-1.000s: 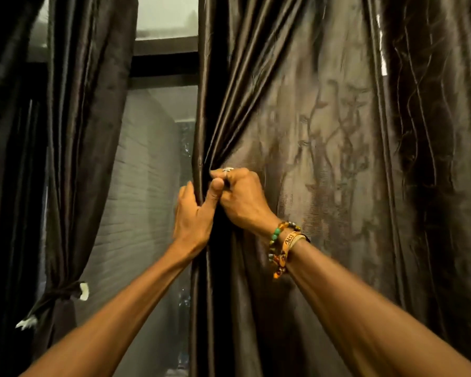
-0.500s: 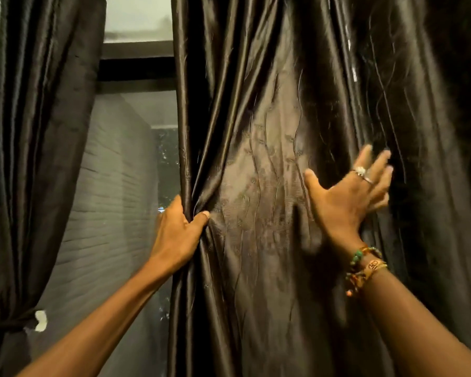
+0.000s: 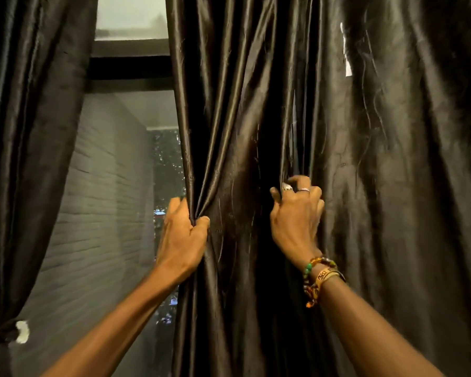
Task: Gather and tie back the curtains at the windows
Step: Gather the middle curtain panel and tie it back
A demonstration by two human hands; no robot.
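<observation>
A dark brown satin curtain (image 3: 378,186) hangs over the right half of the window. My left hand (image 3: 181,235) grips its bunched left edge, thumb pinching the folds. My right hand (image 3: 297,213), with rings and beaded bracelets at the wrist, has its fingers curled into a fold of the same curtain further right. Between the hands the cloth is drawn into deep pleats. At the far left a second curtain (image 3: 30,131) hangs gathered, bound low down by a tie-back (image 3: 0,333) with a white tip.
The window (image 3: 131,164) shows between the two curtains, with a dark frame bar across the top and a grey brick wall outside. The right curtain fills everything to the right edge.
My right hand, spread flat on the cloth half a second ago, has moved left and curled into a fold. My left hand keeps its grip on the edge.
</observation>
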